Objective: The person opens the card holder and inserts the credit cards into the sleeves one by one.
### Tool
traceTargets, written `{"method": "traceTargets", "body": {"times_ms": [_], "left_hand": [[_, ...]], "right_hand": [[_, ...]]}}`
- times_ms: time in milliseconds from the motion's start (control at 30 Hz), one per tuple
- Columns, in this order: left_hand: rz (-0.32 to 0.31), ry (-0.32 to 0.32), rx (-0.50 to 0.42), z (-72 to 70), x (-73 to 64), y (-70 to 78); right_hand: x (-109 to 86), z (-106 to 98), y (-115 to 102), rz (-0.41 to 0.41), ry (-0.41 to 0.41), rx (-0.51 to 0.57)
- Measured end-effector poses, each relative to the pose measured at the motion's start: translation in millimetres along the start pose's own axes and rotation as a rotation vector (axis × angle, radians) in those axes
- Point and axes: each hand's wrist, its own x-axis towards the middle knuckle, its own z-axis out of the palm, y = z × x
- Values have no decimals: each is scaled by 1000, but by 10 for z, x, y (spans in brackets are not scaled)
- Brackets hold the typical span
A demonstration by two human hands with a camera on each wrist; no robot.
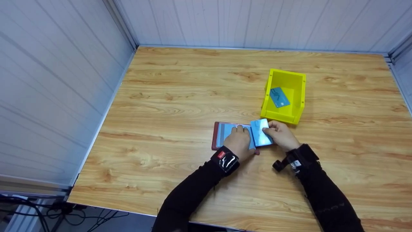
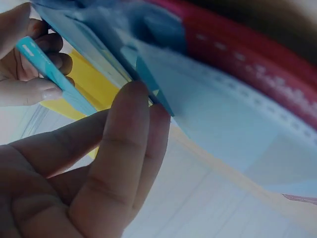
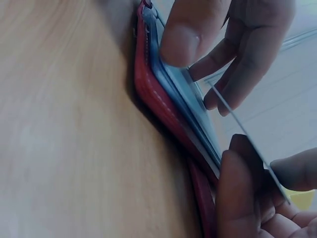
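An open dark-red card holder (image 1: 214, 137) with clear sleeves lies on the table. My left hand (image 1: 238, 141) holds its pages, fingers bent over the sleeves and thumb near the lower edge. In the left wrist view, its fingertips (image 2: 132, 91) are right at the sleeve edges. My right hand (image 1: 283, 135) pinches a light-blue card (image 1: 260, 132) between thumb and fingers, tilted beside the holder's right side. In the right wrist view the card (image 3: 247, 136) shows edge-on, close over the sleeves.
A yellow bin (image 1: 297, 119) stands just beyond my right hand, with a blue card (image 1: 279, 97) lying inside. White panel walls (image 1: 206, 24) border the wooden table (image 1: 167, 96) at the back and left. Black cables (image 1: 64, 209) hang below the table's left front corner.
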Motion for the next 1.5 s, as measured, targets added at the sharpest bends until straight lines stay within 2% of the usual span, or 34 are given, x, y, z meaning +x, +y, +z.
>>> {"method": "traceTargets", "body": {"times_ms": [200,333,567,767,1033,1167,1267,1400,1500], "left_hand": [[-5,-2,28,19,21,0],[4,-14,-17,0,19,-39],[8,-78,-220,-79,-11,-130],[26,-135,-356,-142,-47,-214],[-43,-184,-540,-233,-94,-351],[-68,-157,-651,-251,-94,-512],[-59,-85,-720,-234,-73,-657],[-71,-9,-769,-201,-17,-829],[-111,0,-802,-178,20,-914]], "right_hand": [[-12,12,0,-11,15,22],[-9,10,10,-39,24,8],[-3,-23,14,-2,20,-3],[-8,-36,4,21,-5,50],[28,-27,17,36,7,16],[29,-23,23,38,5,3],[24,-19,25,22,9,10],[17,-17,13,14,-7,44],[12,-17,-4,29,-28,65]]}}
